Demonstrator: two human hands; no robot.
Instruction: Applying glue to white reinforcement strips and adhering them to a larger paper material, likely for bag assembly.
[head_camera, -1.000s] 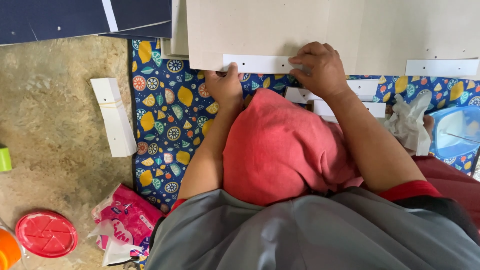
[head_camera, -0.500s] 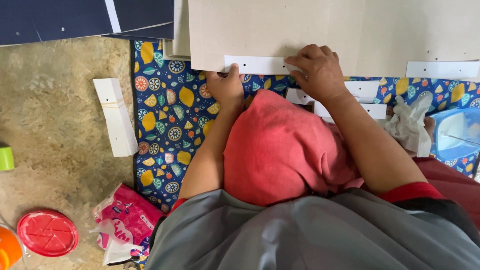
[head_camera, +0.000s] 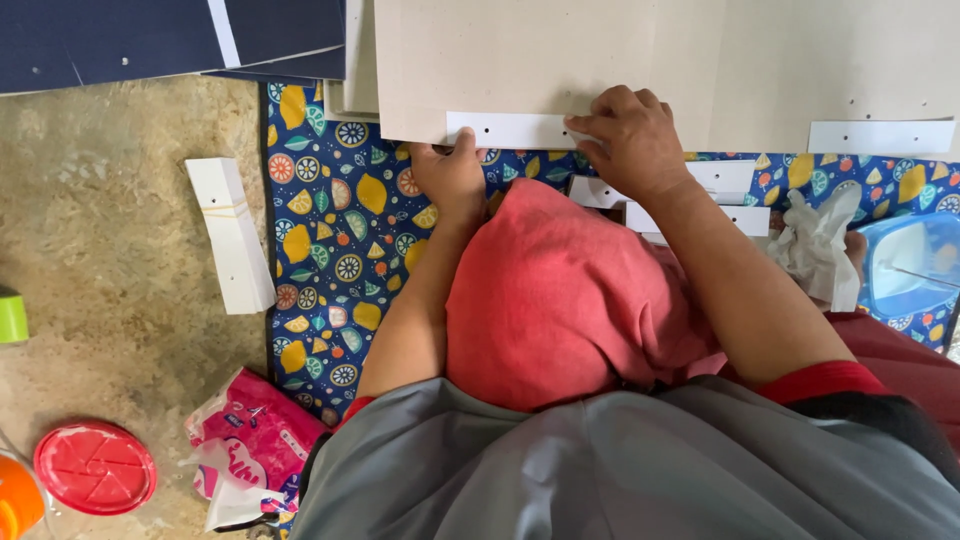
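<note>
A white strip (head_camera: 510, 130) with small holes lies along the near edge of a large beige board (head_camera: 560, 60). My left hand (head_camera: 450, 175) grips the strip's left end from below, thumb on top. My right hand (head_camera: 625, 140) presses its fingers flat on the strip's right end and on the board. A red cloth bundle (head_camera: 560, 290) rests in my lap between my forearms. A second white strip (head_camera: 880, 136) sits on the board at the right, untouched.
A fruit-patterned blue mat (head_camera: 340, 250) covers the floor under the board. More white strips (head_camera: 720, 190) lie beside my right wrist, and a bundled stack (head_camera: 232, 235) lies left. Dark blue boards (head_camera: 150, 35), pink packet (head_camera: 255, 445), red lid (head_camera: 95, 467), blue tub (head_camera: 915, 265), crumpled tissue (head_camera: 815, 245).
Both hands stay on the white strip; my right hand has shifted very slightly on it. Nothing else has moved.
</note>
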